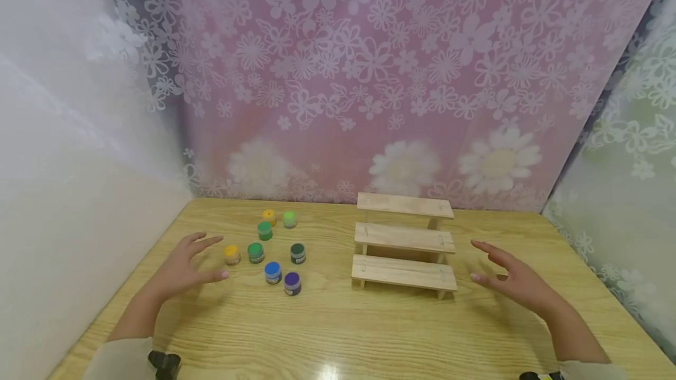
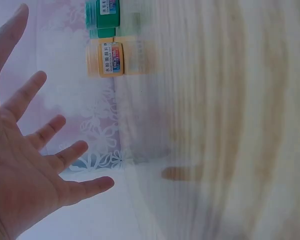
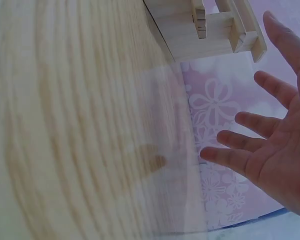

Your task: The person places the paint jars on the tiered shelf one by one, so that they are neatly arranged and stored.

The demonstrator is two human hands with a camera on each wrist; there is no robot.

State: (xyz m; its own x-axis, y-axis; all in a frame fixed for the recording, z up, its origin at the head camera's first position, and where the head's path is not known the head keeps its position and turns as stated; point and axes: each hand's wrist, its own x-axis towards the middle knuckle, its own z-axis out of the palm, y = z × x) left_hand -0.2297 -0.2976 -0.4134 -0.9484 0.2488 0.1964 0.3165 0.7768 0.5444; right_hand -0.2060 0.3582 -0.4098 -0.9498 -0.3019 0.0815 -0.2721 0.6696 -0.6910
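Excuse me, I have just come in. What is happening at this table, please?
A person's left hand and right hand are open above the wooden table, holding nothing. The left hand is beside eight small paint jars, nearest to a yellow jar. The right hand is beside a three-tier wooden stand. All the jars are on the table, left of the stand.

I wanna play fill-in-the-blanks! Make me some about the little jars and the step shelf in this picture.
1. Exactly ____ little jars stand on the table.
2. The step shelf has exactly ____ levels.
3. In the head view, all the little jars are to the ____ of the step shelf.
4. The pink backdrop is patterned with white ____.

Missing words: eight; three; left; flowers.
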